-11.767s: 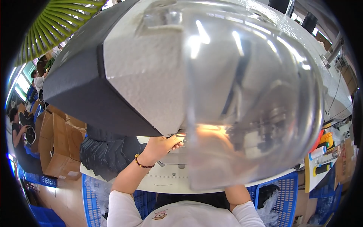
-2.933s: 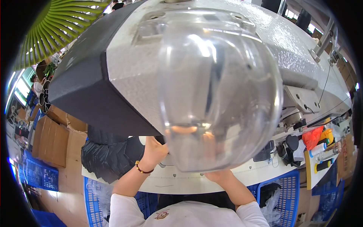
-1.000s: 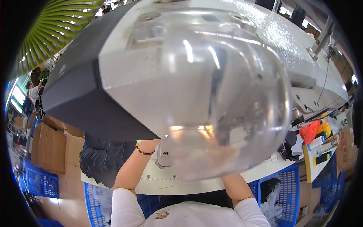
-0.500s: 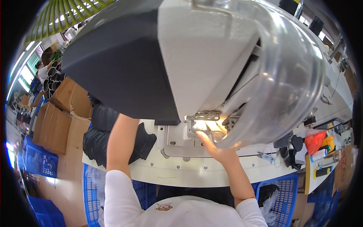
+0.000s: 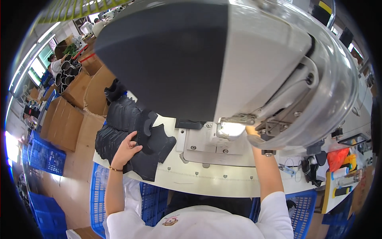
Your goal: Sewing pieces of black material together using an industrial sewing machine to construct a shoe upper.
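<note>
Seemingly loose, left fingers [image 5: 130, 137] fan across black pieces [image 5: 158, 144]; right hand [image 5: 251, 130] obscured, grip unclear.

The right hand [image 5: 251, 130] is mostly hidden behind the sewing machine [image 5: 167, 63] and its clear shield [image 5: 338, 95]; the top edge crops the green fan grille [image 5: 79, 10].

brown cardboard box [image 5: 61, 125] near a blue crate [image 5: 45, 153] on the left, red plastic bag [image 5: 337, 158] far right
</note>
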Tool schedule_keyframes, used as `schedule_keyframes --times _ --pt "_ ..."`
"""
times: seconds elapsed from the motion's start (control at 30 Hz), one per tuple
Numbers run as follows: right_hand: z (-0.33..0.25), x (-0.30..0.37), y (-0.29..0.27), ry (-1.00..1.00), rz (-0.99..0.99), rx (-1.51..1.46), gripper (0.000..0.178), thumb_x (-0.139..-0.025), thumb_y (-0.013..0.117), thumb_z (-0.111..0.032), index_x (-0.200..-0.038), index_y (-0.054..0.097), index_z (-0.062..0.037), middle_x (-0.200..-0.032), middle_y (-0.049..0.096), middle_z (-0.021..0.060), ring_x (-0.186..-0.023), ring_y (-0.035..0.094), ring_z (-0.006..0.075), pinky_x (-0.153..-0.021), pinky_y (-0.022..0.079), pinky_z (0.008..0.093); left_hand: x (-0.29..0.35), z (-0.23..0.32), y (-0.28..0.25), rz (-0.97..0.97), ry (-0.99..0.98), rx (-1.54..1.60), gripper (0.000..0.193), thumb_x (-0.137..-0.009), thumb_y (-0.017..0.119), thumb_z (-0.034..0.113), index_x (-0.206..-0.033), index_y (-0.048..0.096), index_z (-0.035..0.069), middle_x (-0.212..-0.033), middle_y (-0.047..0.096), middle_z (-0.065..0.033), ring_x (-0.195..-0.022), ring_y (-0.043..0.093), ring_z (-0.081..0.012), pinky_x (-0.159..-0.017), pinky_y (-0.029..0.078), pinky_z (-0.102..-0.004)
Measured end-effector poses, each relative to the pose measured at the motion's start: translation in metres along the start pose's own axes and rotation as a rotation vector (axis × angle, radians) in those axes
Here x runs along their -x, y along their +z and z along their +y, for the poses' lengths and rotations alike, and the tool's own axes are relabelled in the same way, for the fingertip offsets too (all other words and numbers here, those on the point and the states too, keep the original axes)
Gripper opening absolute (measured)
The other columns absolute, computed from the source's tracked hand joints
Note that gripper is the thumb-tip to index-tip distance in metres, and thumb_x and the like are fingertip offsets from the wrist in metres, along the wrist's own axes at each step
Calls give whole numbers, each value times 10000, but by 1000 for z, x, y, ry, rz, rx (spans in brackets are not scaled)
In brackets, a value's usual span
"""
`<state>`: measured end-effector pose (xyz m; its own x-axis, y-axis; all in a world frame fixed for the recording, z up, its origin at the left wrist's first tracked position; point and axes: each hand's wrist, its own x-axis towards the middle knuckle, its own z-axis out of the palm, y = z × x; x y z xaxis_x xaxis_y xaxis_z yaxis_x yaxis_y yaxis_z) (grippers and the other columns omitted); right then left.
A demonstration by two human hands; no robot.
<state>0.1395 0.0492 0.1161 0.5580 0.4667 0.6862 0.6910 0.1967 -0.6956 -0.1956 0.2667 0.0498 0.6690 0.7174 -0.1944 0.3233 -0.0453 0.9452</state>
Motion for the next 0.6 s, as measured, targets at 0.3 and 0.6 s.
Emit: schedule_keyframes --times 0.3,0.6 --pt "6 -19 34 140 -58 -230 238 -682 558 -131 -912 521 -79 -842 536 85 -752 515 239 -622 415 328 23 83 83 278 644 -555 354 -618 627 89 -944 510 16 -917 507 -127 -874 478 -270 -773 377 -332" --pt "26 -19 18 303 -108 -491 239 -705 526 -120 -940 501 -82 -863 529 72 -774 513 216 -630 422 321 37 73 210 -531 477 -47 359 -692 610 148 -1012 493 35 -920 512 -100 -808 517 -177 -676 433 -258"
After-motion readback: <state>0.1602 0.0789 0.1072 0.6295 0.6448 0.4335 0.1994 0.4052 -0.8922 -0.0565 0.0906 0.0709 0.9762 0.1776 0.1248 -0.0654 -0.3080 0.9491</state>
